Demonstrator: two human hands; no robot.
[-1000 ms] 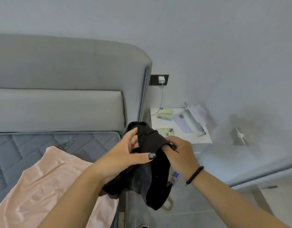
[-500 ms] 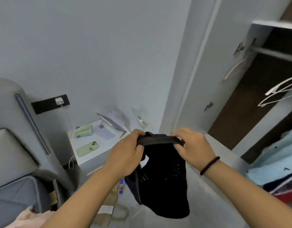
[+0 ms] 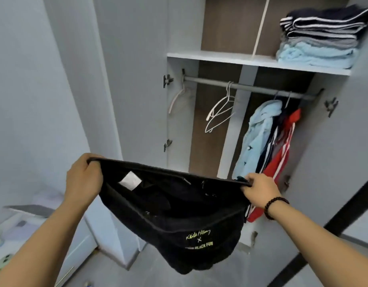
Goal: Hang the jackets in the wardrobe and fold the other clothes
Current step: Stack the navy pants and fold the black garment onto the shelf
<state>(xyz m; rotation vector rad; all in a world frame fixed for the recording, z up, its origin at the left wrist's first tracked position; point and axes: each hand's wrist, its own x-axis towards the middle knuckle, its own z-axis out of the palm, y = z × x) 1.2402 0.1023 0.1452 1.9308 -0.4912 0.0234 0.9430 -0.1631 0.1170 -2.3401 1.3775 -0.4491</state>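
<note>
Black garment (image 3: 174, 214): soft, light, limp; sags between holds. Left hand (image 3: 83, 179) and right hand (image 3: 259, 189) each clench its top band, best hold.

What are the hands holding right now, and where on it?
Both hold the black garment by its top edge: left hand grips the left end, right hand pinches the right end.

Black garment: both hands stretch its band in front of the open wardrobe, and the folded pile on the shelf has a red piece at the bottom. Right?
Not quite. The folded pile has a light blue piece at the bottom, not red, as the head view shows. Otherwise correct: left hand and right hand stretch the black garment before the wardrobe.
</note>
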